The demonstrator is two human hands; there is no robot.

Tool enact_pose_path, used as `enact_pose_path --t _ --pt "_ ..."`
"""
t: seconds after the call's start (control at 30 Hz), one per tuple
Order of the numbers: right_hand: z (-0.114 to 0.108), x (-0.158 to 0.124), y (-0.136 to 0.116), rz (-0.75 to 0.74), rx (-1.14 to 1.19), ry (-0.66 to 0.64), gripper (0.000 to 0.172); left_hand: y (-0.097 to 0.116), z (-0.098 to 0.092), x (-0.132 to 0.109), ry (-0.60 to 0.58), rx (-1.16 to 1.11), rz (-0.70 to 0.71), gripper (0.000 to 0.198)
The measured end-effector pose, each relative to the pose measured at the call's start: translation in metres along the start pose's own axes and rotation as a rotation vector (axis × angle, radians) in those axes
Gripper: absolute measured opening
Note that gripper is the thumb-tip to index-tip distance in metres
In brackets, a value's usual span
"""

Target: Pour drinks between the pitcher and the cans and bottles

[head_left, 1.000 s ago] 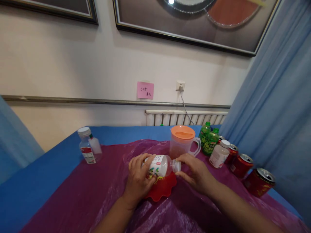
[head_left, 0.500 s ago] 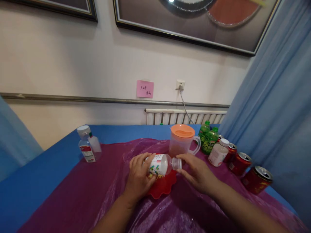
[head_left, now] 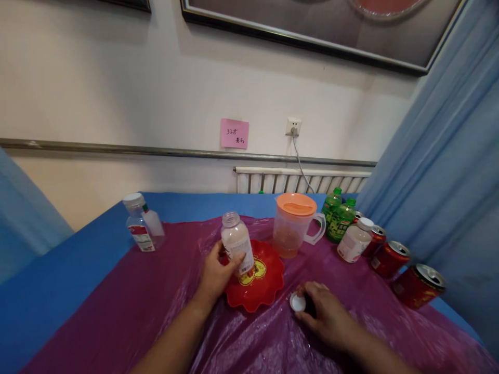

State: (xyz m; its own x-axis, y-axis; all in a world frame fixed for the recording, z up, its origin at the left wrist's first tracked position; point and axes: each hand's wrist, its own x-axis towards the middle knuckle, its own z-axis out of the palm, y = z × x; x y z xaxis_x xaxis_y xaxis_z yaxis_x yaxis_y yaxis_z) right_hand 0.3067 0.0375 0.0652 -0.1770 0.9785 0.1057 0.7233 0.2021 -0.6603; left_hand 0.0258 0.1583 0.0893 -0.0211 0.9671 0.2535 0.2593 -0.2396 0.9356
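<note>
My left hand (head_left: 218,272) is wrapped round a clear plastic bottle (head_left: 236,240) with a white label, and its mouth is uncapped. The bottle stands upright, over the left side of a red scalloped plate (head_left: 268,291) with a yellow design. I cannot tell whether its base touches the plate. In my right hand (head_left: 322,311) a white bottle cap (head_left: 298,302) is pinched between thumb and fingers, low over the purple plastic sheet. Behind the plate, a clear pitcher (head_left: 287,234) with an orange lid holds some pale orange liquid.
On the right stand green bottles (head_left: 343,221), a white-capped bottle (head_left: 354,241) and several red cans (head_left: 419,285). Another white-capped bottle (head_left: 143,226) is at the left. A purple plastic sheet (head_left: 128,296) covers part of the blue table (head_left: 58,275), which meets a wall with a radiator (head_left: 280,182).
The bottle has gone from lying sideways to upright, and its cap has come off. My right hand has moved down and towards me with the cap. The view has shifted slightly.
</note>
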Motion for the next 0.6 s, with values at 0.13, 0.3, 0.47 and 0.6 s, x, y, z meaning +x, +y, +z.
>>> enact_pose_path --t 0.13,0.3,0.47,0.6 --pt "0.002 -0.007 0.013 -0.034 0.004 -0.038 0.022 0.004 0.001 -0.002 -0.009 0.11 0.061 0.059" --pt "-0.011 0.008 0.03 -0.045 0.169 0.297 0.037 0.005 0.003 -0.008 -0.025 0.254 0.151 0.062" --pt "-0.047 0.074 0.038 0.111 0.565 0.756 0.062 0.002 0.005 -0.012 -0.047 0.283 0.164 0.067" --pt "-0.062 0.117 0.034 0.079 0.642 0.719 0.051 0.003 0.005 -0.013 -0.06 0.289 0.19 0.06"
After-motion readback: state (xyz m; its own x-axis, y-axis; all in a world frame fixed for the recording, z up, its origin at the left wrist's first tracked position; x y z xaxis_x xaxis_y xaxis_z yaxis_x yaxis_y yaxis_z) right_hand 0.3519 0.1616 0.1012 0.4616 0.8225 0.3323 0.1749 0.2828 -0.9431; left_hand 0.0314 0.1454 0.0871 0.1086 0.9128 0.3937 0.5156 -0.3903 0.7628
